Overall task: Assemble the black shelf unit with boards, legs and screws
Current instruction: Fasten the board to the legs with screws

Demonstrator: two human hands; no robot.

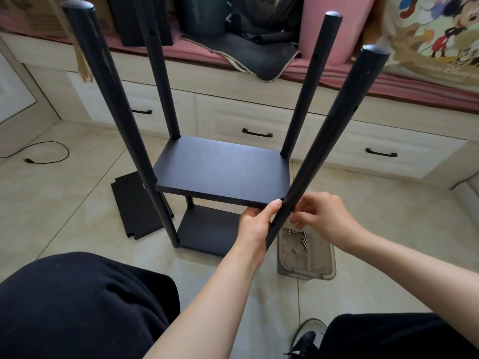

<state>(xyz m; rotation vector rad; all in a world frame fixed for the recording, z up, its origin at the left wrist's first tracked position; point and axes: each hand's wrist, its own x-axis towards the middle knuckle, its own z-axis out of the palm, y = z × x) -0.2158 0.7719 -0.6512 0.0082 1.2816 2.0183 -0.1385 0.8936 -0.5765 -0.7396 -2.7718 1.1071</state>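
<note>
The black shelf unit stands on the tiled floor with several round legs rising toward me. An upper board (220,169) sits between the legs above a lower board (207,231). My left hand (255,226) grips the near right leg (329,141) where it meets the upper board's corner, thumb on the board edge. My right hand (321,216) is on the other side of that leg with its fingers pinched together at the joint; what they pinch is hidden. A clear tray (305,265) below my hands holds several screws (303,240) and nuts.
A spare black board (137,206) lies flat on the floor left of the unit. White drawers (248,120) under a pink-cushioned bench stand behind. A black cable (49,151) lies at far left. My knees and a shoe (305,338) are at the bottom.
</note>
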